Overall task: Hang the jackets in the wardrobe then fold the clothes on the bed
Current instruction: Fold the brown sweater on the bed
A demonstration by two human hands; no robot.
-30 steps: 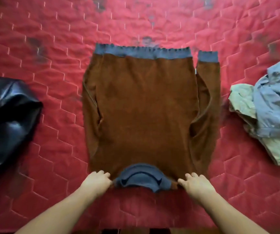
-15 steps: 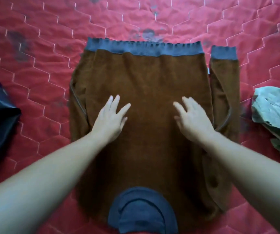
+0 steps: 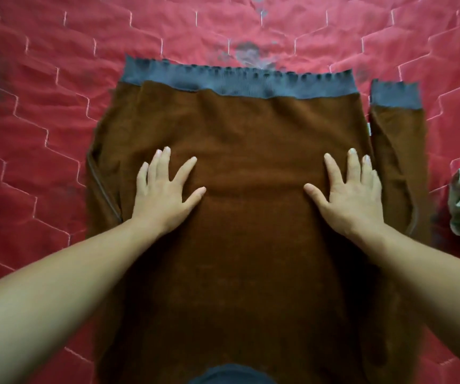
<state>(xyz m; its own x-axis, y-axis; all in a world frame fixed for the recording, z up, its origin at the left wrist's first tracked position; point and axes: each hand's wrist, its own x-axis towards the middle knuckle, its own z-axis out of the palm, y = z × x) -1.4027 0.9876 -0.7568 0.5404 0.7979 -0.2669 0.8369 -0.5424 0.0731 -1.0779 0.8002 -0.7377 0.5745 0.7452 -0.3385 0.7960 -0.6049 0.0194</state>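
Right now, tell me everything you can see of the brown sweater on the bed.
The brown sweater lies spread flat on the red quilted bedcover, in a soft fleecy-looking fabric. Its grey ribbed hem points away from the person and the grey collar sits nearest. Both sleeves lie along the sides, the right one ending in a grey cuff. The left hand and right hand press flat on it, fingers spread.

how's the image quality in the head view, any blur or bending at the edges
Head view: soft overall; the forearms near the bottom edge are blurred, the left hand and right hand a bit sharper on the brown sweater. Wide-angle bending curves the red quilt stitching. Even light, no glare, dim lower sweater.
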